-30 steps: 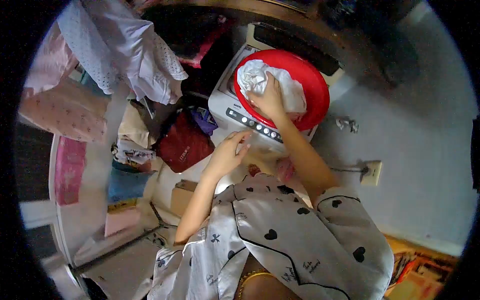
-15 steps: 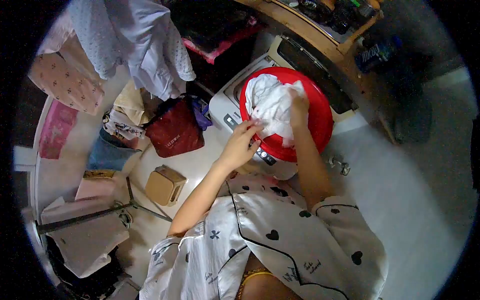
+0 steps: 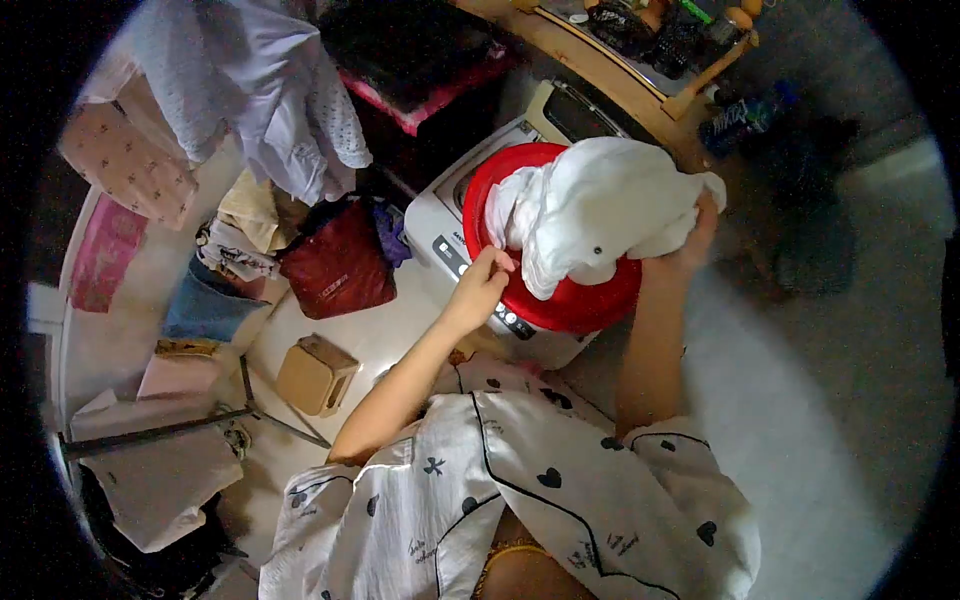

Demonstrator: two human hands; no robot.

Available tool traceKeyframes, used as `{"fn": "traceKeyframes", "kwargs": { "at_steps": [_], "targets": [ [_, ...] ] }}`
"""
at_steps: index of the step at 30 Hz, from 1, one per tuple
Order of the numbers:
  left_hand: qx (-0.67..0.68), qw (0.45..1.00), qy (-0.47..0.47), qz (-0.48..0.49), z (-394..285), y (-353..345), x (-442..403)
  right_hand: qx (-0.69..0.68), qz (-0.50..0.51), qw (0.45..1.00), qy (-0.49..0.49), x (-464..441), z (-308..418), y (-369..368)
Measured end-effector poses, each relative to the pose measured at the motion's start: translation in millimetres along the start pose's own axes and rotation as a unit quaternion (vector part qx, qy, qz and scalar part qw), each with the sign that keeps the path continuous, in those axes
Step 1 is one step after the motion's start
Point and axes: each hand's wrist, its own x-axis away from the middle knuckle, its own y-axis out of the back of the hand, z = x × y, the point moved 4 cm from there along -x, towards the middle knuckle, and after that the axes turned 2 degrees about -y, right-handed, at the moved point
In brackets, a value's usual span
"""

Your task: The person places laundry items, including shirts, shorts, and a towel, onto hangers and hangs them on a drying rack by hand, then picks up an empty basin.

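Observation:
A bunched white cloth garment [image 3: 610, 205] with a small dark spot rises out of a red basin [image 3: 575, 315]. My right hand [image 3: 695, 235] grips the garment's right end, holding it up past the basin's rim. Part of the cloth still hangs into the basin on the left. My left hand [image 3: 483, 287] is at the basin's near-left rim, fingers curled together close to the cloth's edge; what is between them, if anything, is hidden. Beneath the basin stands a white washing machine [image 3: 435, 225] with its dark lid raised behind.
White and pink clothes [image 3: 270, 100] hang at the upper left. A dark red bag [image 3: 340, 260] and a tan stool [image 3: 315, 375] are on the floor, with a metal rack [image 3: 170, 435] nearby. A wooden shelf [image 3: 590, 45] holding bottles is at the back.
My right hand has moved right and lifted the white garment, which now spreads above the basin. My left hand has drawn its fingers together near the rim.

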Motion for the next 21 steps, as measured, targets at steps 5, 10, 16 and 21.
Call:
{"fn": "traceKeyframes", "kwargs": {
  "at_steps": [5,10,16,21],
  "targets": [
    [0.33,0.932,0.15,-0.012,-15,-11,4,-0.127,0.234,0.964,-0.007,-13,22,-1],
    [0.502,0.854,0.105,0.083,-70,-13,19,-0.113,0.194,0.974,0.033,7,39,-30],
    [0.546,0.832,0.004,0.096,-78,8,66,-0.091,0.199,0.975,0.038,36,37,-60],
    [0.482,0.875,-0.049,-0.015,-87,64,140,-0.062,0.185,0.981,0.009,78,5,-89]
  ]
}}
